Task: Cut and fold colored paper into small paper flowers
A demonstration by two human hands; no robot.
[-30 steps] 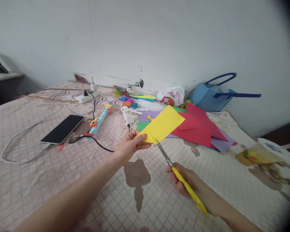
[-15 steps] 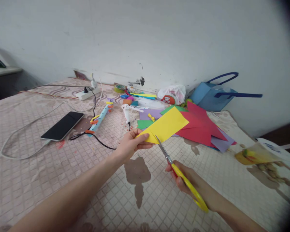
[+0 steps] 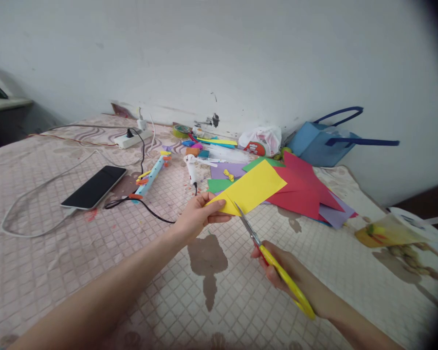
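A yellow sheet of paper is held above the table, pinched at its lower left end by my left hand, the thumb on top. My right hand is closed around the handles of a pair of scissors with yellow and red grips. The metal blades point up and left and meet the paper's lower edge, just right of my left thumb. One blade tip shows on top of the sheet, beside a short slanted line in the paper. Part of the red grip is hidden by my fingers.
Red paper and other coloured sheets lie behind the yellow one. A white glue gun, a decorated light-blue strip, a phone on a cable and a power strip are left. A blue bag stands by the wall.
The yellow paper has shifted slightly right and the scissor blades have moved with it, staying at its lower edge. Both hands keep their hold; the camera view has tilted a little.
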